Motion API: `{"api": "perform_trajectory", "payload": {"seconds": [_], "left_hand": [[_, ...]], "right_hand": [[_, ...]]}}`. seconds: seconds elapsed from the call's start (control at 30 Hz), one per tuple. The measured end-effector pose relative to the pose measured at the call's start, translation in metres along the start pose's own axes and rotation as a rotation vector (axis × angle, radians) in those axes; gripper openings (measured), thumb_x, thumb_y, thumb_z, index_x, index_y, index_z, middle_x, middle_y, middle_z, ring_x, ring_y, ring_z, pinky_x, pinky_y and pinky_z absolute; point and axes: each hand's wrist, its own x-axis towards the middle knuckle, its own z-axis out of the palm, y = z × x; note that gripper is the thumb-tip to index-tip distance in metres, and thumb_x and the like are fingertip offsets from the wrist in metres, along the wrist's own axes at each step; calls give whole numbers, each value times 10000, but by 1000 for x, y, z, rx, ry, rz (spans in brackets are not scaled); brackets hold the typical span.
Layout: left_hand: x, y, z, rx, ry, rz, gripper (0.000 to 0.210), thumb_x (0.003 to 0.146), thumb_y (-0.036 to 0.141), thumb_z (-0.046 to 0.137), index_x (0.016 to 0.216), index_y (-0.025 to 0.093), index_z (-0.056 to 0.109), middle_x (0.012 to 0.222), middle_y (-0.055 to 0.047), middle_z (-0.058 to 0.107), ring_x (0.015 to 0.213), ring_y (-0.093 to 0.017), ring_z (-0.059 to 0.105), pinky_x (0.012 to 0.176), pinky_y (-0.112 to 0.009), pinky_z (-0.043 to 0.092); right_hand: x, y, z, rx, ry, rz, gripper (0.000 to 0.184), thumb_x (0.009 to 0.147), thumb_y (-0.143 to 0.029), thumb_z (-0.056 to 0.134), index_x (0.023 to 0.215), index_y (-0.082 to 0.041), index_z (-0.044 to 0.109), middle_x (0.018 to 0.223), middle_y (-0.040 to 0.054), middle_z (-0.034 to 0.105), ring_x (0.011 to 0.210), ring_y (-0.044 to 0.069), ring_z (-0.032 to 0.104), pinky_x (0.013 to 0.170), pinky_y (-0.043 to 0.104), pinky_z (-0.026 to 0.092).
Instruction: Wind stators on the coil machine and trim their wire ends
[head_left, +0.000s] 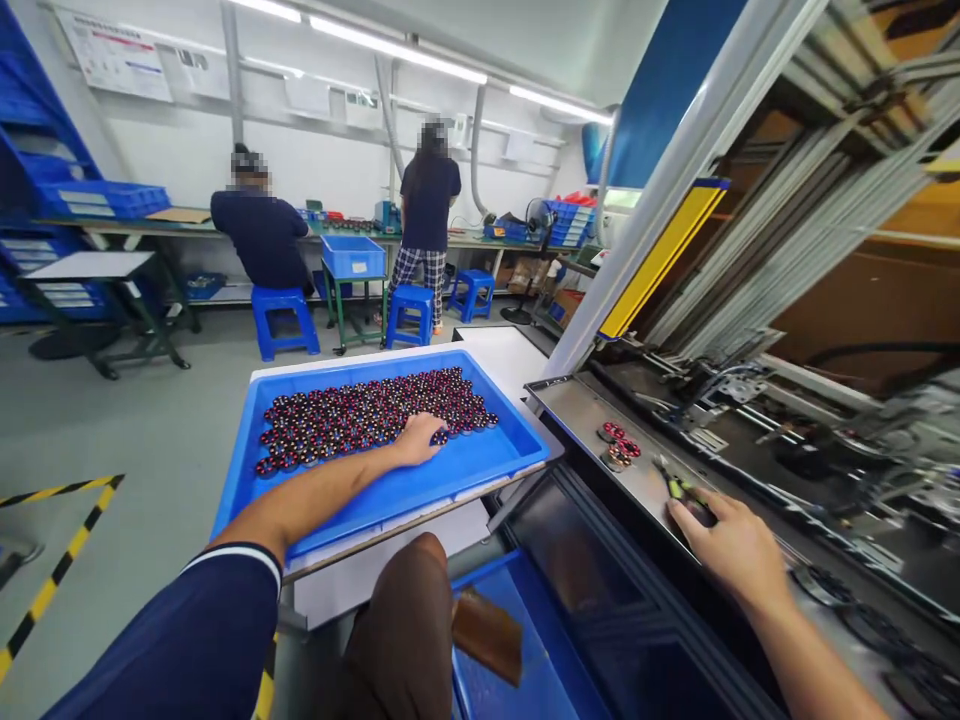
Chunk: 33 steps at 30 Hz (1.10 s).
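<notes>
My left hand reaches over the blue tray, its fingers closed round the edge of a small round part, dark with coloured spots. Beside it in the tray lie many like parts, black with red and copper-coloured spots, packed close in rows. At the machine's metal ledge, my right hand is closed on a pair of pliers with green and black handles. Their jaws point away from me, and the palm hides part of the grips. Several red and copper round parts lie just left of the pliers.
On the right stands a machine with metal rails and a yellow upright bar. A blue bin sits low by my knee. Two people work at the far bench, near blue stools and a blue crate.
</notes>
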Motion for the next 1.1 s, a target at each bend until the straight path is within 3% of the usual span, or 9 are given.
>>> {"api": "perform_trajectory", "payload": {"seconds": [0.13, 0.3, 0.47, 0.53, 0.63, 0.77, 0.83, 0.93, 1.1], "left_hand": [[2, -9, 16, 17, -23, 26, 358, 918, 316, 616, 1239, 160, 581, 1352, -114, 555, 1273, -301, 507, 1073, -571, 394], [-18, -3, 36, -30, -169, 156, 352, 854, 250, 689, 1189, 160, 630, 1333, -118, 616, 1279, -264, 539, 1116, -471, 399], [-16, 15, 29, -44, -128, 167, 380, 827, 195, 682, 1197, 129, 627, 1406, -177, 569, 1320, -297, 519, 1118, -441, 417], [6, 35, 19, -74, -96, 209, 347, 870, 205, 630, 1203, 111, 619, 1380, -187, 583, 1308, -290, 528, 1125, -445, 409], [56, 89, 12, -153, -59, 307, 379, 931, 257, 569, 1282, 116, 564, 1370, -169, 582, 1310, -265, 516, 1149, -459, 373], [110, 175, 36, -248, -129, 376, 310, 926, 312, 614, 1192, 153, 611, 1183, -95, 668, 1120, -240, 630, 1011, -492, 489], [124, 202, 54, -289, -189, 364, 265, 925, 324, 622, 1118, 142, 634, 1081, -72, 686, 984, -209, 668, 904, -448, 550], [133, 215, 75, -373, -276, 333, 257, 932, 321, 618, 1110, 135, 627, 1025, -58, 683, 866, -172, 675, 786, -374, 586], [131, 210, 88, -491, -325, 257, 283, 929, 317, 624, 1148, 139, 611, 1044, -61, 673, 861, -168, 672, 759, -356, 591]], "right_hand": [[-1, 8, 5, -28, -36, 2, 497, 777, -491, 450, 1007, -126, 697, 1178, 235, 669, 1151, 413, 596, 968, 536, 485], [-1, 6, 6, -33, -54, 5, 600, 838, -524, 397, 1083, -56, 682, 1230, 298, 626, 1192, 450, 562, 986, 554, 448], [0, 7, 5, -8, -16, -11, 522, 833, -452, 460, 1065, -53, 704, 1167, 281, 659, 1143, 435, 593, 952, 527, 476], [-1, 8, 7, 2, 12, -10, 439, 829, -383, 515, 1085, -83, 709, 1157, 236, 678, 1127, 392, 611, 960, 494, 485], [-1, 9, 12, 19, 59, -13, 334, 881, -309, 555, 1132, -136, 692, 1185, 172, 680, 1148, 310, 607, 1002, 449, 470], [-2, 13, 16, 52, 117, -10, 230, 941, -329, 616, 1078, -151, 665, 1127, 87, 683, 1070, 227, 635, 964, 452, 503], [-3, 16, 17, 81, 156, -22, 224, 960, -358, 608, 1033, -153, 663, 1083, 64, 684, 1013, 203, 650, 925, 434, 530], [-5, 21, 20, 129, 255, -12, 230, 974, -366, 588, 1016, -152, 659, 1048, 57, 682, 959, 189, 657, 877, 406, 552], [-3, 30, 28, 201, 484, 72, 247, 980, -374, 570, 1063, -151, 639, 1080, 64, 663, 996, 206, 639, 914, 440, 525]]}}
